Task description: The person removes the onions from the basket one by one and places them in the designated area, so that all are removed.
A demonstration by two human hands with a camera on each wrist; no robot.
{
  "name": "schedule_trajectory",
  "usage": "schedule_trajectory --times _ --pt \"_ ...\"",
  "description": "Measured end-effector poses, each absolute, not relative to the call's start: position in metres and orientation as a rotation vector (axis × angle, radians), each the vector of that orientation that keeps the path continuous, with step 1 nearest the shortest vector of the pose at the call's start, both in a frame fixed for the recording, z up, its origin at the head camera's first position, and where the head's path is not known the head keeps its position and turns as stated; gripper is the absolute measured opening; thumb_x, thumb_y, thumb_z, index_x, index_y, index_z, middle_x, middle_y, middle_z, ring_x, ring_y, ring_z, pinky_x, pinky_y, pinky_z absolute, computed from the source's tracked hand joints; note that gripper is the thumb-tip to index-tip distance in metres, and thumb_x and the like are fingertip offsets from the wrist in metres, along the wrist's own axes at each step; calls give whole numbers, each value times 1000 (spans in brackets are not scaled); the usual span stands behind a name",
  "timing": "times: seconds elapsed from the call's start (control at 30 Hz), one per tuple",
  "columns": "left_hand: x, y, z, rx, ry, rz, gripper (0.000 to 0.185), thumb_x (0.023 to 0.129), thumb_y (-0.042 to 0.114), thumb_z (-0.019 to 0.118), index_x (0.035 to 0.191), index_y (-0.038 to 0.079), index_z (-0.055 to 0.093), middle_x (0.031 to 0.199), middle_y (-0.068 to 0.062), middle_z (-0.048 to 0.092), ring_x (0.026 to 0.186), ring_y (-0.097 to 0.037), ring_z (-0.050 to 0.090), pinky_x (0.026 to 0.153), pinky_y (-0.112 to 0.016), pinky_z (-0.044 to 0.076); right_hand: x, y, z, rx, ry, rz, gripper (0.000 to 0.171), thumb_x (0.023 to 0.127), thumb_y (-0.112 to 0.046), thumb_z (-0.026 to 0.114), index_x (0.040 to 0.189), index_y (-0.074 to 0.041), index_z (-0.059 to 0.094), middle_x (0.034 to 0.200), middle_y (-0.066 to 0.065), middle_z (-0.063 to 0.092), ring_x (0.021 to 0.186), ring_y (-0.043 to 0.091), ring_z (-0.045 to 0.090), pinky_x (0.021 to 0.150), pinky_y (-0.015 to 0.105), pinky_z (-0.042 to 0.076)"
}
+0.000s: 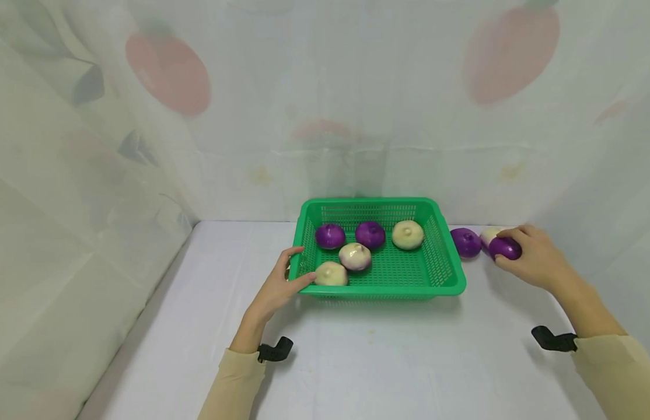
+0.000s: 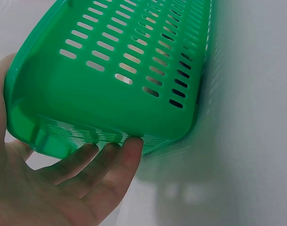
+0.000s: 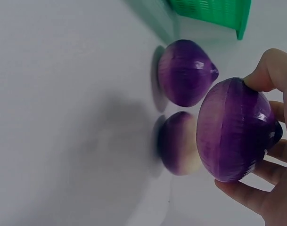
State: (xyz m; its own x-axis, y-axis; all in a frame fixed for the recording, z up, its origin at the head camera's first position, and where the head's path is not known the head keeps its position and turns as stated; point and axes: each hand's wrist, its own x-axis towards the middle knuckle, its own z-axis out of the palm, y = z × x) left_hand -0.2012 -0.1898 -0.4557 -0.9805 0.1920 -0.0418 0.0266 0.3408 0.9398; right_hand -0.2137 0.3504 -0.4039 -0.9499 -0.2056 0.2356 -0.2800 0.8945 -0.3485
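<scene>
The green basket (image 1: 393,290) on the worktop (image 1: 383,361) contains two purple onions (image 1: 330,236) and three paler onions (image 1: 407,234). The left hand (image 1: 275,289) grips its left end, fingers spread against the outside. The right hand (image 1: 535,256), partly closed, holds another purple onion (image 3: 235,132) raised near a resting purple onion (image 1: 466,243) and a two-toned onion (image 3: 176,143), right of the basket.

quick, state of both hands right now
Left hand: closed, gripping the green basket at its left end.
Right hand: closed, holding a purple onion.
</scene>
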Motion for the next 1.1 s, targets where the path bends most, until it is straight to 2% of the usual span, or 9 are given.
schedule_trajectory --times 0.23,0.57,1.1 --pt "-202 -190 -457 203 2447 1716 77 89 49 77 151 36 34 153 -11 40 135 -34 45 104 -58 39 -216 360 -417 331 -2946 552 54 88 -27 73 128 6 56 126 34 47 111 53 43 81 71 44" --pt "-203 -190 -458 195 2457 1702 77 89 51 77 151 37 35 153 -10 40 134 -35 46 104 -59 39 -217 369 -433 268 -3021 565 61 89 -30 71 133 7 52 126 37 46 111 55 44 83 73 43" --pt "-200 -190 -455 198 2428 1733 75 90 48 77 151 37 35 154 -12 39 134 -34 46 104 -58 39 -218 380 -446 268 -3045 574 58 89 -29 71 131 7 53 124 40 45 110 59 44 84 74 41"
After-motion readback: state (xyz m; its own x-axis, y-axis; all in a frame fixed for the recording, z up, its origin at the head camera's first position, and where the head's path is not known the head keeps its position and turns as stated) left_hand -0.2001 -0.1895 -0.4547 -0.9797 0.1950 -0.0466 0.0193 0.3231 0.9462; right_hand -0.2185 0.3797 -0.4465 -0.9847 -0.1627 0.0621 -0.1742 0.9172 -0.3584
